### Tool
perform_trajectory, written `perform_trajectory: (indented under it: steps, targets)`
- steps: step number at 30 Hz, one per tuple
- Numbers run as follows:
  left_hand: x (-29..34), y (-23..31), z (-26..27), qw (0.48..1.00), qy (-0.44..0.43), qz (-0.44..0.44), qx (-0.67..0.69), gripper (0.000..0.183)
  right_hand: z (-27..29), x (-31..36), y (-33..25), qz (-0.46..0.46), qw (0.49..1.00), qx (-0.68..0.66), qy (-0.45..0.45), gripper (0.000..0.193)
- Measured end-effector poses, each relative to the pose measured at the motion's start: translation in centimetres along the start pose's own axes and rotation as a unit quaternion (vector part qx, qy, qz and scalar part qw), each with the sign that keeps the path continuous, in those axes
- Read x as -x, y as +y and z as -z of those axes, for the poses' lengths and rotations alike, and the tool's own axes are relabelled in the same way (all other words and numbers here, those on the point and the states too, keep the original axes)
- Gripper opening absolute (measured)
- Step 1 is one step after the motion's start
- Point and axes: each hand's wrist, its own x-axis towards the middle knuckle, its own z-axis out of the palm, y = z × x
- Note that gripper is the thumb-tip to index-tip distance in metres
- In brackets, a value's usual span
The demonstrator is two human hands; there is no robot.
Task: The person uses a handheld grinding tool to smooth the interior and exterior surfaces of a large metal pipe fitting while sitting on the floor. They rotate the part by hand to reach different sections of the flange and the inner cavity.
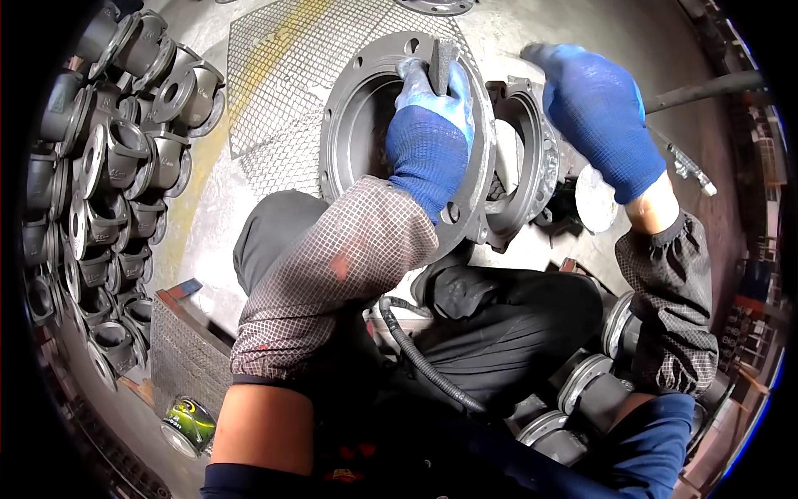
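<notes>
A large grey flanged casting [342,83] with a round opening and bolt holes stands in front of me. My left hand [432,125], in a blue glove, is closed around a dark grey, flat block-like piece [442,66] at the far rim of the casting. Raised to the right of the casting is my right hand [594,116], gloved and curled, its fingers partly blurred. A dark rod [706,90] runs rightward from behind this hand; whether the hand grips it I cannot tell. Beside the casting, a second ring-shaped flange [544,158] stands close to it.
Stacked grey flanged pipe fittings [116,158] line the left side. Metal mesh [283,75] lies on the floor beyond the casting. A green can [189,422] stands at lower left. More fittings [594,382] sit at lower right. A corrugated hose [424,358] crosses by my legs.
</notes>
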Motion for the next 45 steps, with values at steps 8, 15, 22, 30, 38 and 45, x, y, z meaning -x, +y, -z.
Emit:
perform_trajectory:
  steps: [8, 15, 22, 30, 38, 45]
  targets:
    - [0.4, 2.3, 1.4, 0.996, -0.073, 0.029, -0.035, 0.053, -6.0, -0.4, -1.9, -0.173, 0.973, -0.129, -0.087, 0.068]
    - [0.4, -0.1, 0.3, 0.887, -0.016, -0.220, -0.405, 0.052, -7.2, -3.0, 2.0, -0.117, 0.868, -0.483, -0.018, 0.029]
    - [0.0, -1.0, 1.2, 0.858, 0.032, -0.275, -0.432, 0.045, -3.3, 1.1, -0.3, -0.125, 0.727, -0.645, -0.199, 0.040]
    - [-0.4, -0.6, 4.4, 0.951, -0.085, -0.108, -0.277, 0.061, -10.7, 7.1, 7.1, -0.308, 0.795, -0.516, 0.083, 0.030]
    - [-1.8, -6.1, 8.3, 0.958, -0.019, 0.193, 0.211, 0.058, -23.5, 10.9, 2.8, -0.455, 0.862, -0.224, 0.004, 0.049]
    - [-2.2, -11.7, 14.9, 0.856, -0.043, 0.311, 0.412, 0.041, -18.7, 7.9, -4.4, -0.432, 0.861, -0.266, 0.032, 0.046]
